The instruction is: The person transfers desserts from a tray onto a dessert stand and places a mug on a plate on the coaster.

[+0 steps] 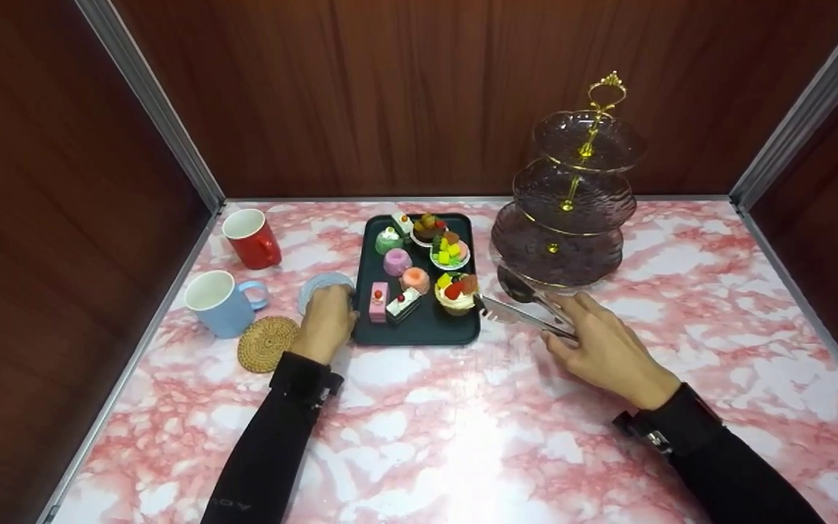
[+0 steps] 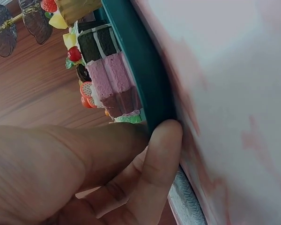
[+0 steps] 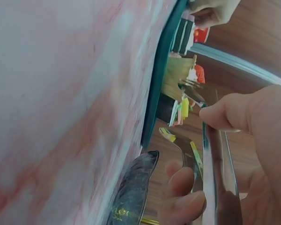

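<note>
Head view: right hand (image 1: 608, 349) grips tongs (image 1: 517, 311) beside fruit cupcake (image 1: 457, 294); left hand (image 1: 328, 320) steadies tray (image 1: 419, 331), fingers relaxed.

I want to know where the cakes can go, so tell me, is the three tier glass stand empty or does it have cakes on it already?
Empty. All three glass plates of the stand show bare in the head view; the cakes sit on the dark tray beside it.

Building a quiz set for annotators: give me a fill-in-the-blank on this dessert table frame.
1. The right hand holds metal ____ aimed at the fruit cupcake.
2. The left hand touches the edge of the dark ____.
3. The cup nearest the woven coaster is ____.

Missing words: tongs; tray; blue
</note>
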Demonstrator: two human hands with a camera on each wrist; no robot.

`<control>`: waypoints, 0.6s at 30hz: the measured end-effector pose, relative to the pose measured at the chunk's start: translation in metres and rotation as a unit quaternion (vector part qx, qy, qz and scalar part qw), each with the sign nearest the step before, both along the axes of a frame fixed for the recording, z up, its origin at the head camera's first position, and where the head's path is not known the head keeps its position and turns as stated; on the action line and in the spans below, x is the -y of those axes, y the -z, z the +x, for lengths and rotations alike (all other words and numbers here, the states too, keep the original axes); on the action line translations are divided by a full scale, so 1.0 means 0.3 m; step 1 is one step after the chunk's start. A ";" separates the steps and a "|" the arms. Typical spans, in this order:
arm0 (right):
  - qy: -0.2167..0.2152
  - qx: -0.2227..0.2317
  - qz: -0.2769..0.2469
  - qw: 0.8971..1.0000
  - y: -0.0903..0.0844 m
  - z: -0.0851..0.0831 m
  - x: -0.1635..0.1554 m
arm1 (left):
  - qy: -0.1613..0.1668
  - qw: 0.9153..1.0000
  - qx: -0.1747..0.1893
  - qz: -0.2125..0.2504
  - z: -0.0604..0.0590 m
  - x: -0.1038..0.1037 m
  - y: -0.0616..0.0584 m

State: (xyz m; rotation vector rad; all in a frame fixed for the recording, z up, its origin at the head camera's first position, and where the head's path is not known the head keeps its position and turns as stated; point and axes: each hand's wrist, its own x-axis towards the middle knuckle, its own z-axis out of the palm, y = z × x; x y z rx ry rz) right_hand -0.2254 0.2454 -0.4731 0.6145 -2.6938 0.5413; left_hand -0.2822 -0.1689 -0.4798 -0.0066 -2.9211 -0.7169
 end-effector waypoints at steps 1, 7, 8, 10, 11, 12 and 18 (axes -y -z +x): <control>-0.001 0.001 0.001 1.000 0.001 0.001 0.001 | 0.000 1.000 0.000 0.000 0.000 -0.001 0.000; -0.012 -0.012 0.007 1.000 0.000 0.000 0.010 | -0.005 1.000 -0.007 0.006 0.003 -0.003 -0.003; -0.015 -0.013 0.006 1.000 0.000 -0.002 0.013 | -0.004 1.000 -0.010 0.007 0.003 -0.002 -0.003; -0.019 -0.012 0.006 1.000 0.000 -0.004 0.019 | -0.001 1.000 -0.014 0.009 0.005 -0.001 -0.002; -0.020 -0.010 0.006 1.000 0.000 -0.005 0.022 | 0.000 1.000 -0.016 0.010 0.005 -0.001 -0.002; -0.020 -0.010 0.007 1.000 0.001 -0.007 0.025 | 0.001 1.000 -0.016 0.010 0.006 -0.001 -0.002; -0.015 -0.005 0.012 1.000 0.001 -0.013 0.043 | 0.000 1.000 -0.016 0.013 0.007 -0.004 0.001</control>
